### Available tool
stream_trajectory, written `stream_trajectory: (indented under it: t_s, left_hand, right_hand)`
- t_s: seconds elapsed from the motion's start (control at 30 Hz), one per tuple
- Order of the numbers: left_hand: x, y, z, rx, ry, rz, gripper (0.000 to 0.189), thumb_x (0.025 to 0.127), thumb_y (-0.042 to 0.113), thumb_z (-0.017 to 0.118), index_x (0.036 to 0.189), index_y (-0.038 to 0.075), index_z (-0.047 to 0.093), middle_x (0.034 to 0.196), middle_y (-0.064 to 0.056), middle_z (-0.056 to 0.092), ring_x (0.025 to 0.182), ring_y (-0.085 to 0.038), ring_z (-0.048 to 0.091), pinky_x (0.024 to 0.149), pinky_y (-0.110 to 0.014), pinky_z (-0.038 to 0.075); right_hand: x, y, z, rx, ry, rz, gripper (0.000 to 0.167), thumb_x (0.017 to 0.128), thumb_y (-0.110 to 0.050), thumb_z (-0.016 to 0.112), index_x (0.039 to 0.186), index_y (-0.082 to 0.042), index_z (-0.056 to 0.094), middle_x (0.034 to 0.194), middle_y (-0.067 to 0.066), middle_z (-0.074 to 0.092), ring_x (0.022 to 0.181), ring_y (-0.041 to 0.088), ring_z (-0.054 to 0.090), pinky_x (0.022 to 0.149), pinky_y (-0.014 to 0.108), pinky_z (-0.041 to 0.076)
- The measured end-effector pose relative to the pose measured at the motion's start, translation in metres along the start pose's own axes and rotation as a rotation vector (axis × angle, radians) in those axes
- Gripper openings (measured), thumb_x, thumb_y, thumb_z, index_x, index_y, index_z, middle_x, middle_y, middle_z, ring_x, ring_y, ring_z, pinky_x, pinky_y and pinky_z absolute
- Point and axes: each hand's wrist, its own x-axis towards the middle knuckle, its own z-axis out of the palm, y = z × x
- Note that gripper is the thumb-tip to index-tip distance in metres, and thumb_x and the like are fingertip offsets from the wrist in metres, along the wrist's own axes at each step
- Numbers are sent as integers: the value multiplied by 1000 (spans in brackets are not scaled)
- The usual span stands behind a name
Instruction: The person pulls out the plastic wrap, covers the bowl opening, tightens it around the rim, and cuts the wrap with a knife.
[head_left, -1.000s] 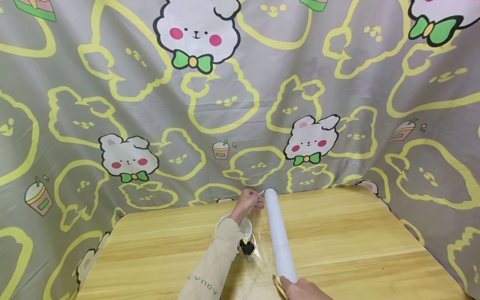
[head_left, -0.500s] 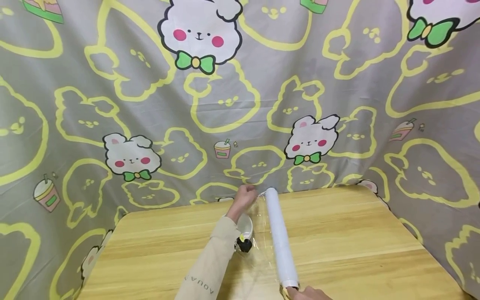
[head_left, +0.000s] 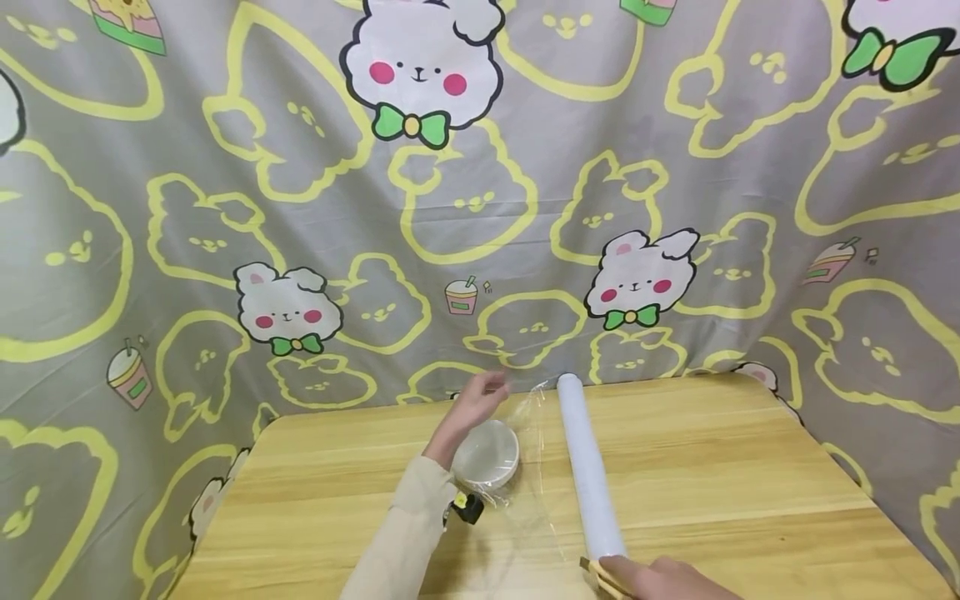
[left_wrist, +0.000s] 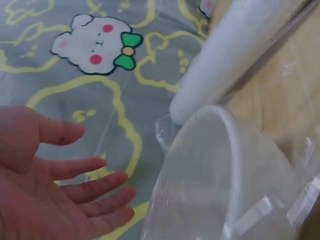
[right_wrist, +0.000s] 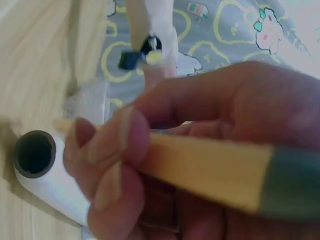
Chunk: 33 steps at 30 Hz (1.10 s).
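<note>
My left hand (head_left: 474, 402) is raised over the far left side of a white bowl (head_left: 487, 454), fingers apart and holding nothing. In the left wrist view that hand (left_wrist: 70, 185) has its palm beside the bowl's rim (left_wrist: 234, 165). Clear cling film (head_left: 531, 492) lies over the bowl and stretches toward the long white cling film roll (head_left: 588, 467). At the roll's near end, my right hand (head_left: 663, 579) grips what looks like a yellow utility knife (right_wrist: 210, 172). Its grey tip points to the left of the roll. Fingers cover part of the handle.
A wooden table (head_left: 712, 467) carries everything. A grey cloth (head_left: 525, 200) printed with rabbits hangs along its back and sides. A small black camera (head_left: 469, 507) is strapped at the left wrist.
My left hand has let go of the film by the roll's far end and drawn back left, its fingers opening. More of the bowl shows. My right hand still grips the knife.
</note>
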Motion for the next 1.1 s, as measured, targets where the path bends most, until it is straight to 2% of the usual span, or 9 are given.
stream_trajectory:
  t_s: [0.03,0.1,0.27,0.43,0.53,0.7,0.9,1.0,1.1]
  left_hand:
    - [-6,-1,-3,14,-18,0,49,104,18,56,143,-11,49,138,-29,57,130,-45,52,111,-53,44]
    - [-17,-4,-8,35,-42,2,53,105,23,56,146,-9,47,143,-29,52,134,-48,47,113,-57,40]
    - [-46,-19,-22,39,-53,-6,65,103,33,61,153,-3,40,155,-30,40,142,-53,33,115,-64,32]
    - [-69,-41,-30,-25,-70,-51,87,95,32,75,160,1,27,162,-27,27,147,-52,26,116,-66,29]
    - [-77,-57,-33,-73,-107,-56,100,89,24,82,161,-2,18,164,-28,22,147,-51,25,116,-64,31]
    - [-81,-80,-31,-172,-167,-26,117,77,9,90,161,-6,9,164,-29,19,145,-47,31,119,-59,27]
    - [-81,-95,-27,-282,-234,26,130,70,-1,93,160,-8,-1,162,-31,18,143,-45,33,120,-52,25]
    - [-83,-100,-25,-373,-260,39,132,68,-10,89,160,-6,-6,164,-31,13,145,-46,30,121,-48,25]
    - [-86,-103,-23,-429,-268,49,132,67,-17,84,159,-6,-9,164,-31,10,148,-48,24,122,-45,23]
  right_hand:
    - [0,2,-4,-27,26,-42,48,99,-30,66,129,7,61,62,-18,50,52,-7,42,49,19,44]
    - [2,3,-12,-60,86,-45,39,99,-19,65,133,0,62,66,-19,47,55,-5,41,51,20,41]
    - [17,-7,-27,-154,305,176,44,96,-7,64,140,-16,63,66,-13,46,55,2,37,51,24,35]
    - [34,-3,-41,-199,456,234,48,97,-4,60,145,-12,59,66,-8,48,53,4,35,47,24,34]
    - [44,9,-48,-157,480,226,50,99,-2,56,148,-6,54,60,-7,39,49,5,30,44,23,32]
    - [60,26,-55,-74,495,219,52,100,-1,52,152,-1,46,61,-5,41,49,6,32,44,24,33]
    - [68,47,-59,27,522,194,56,101,0,52,154,6,37,88,6,68,49,8,35,43,25,35]
    - [67,62,-63,59,549,169,57,101,1,50,154,8,34,94,9,70,50,7,36,45,26,37]
    - [64,76,-66,158,536,167,59,101,3,44,157,8,26,94,11,67,53,8,41,46,25,40]
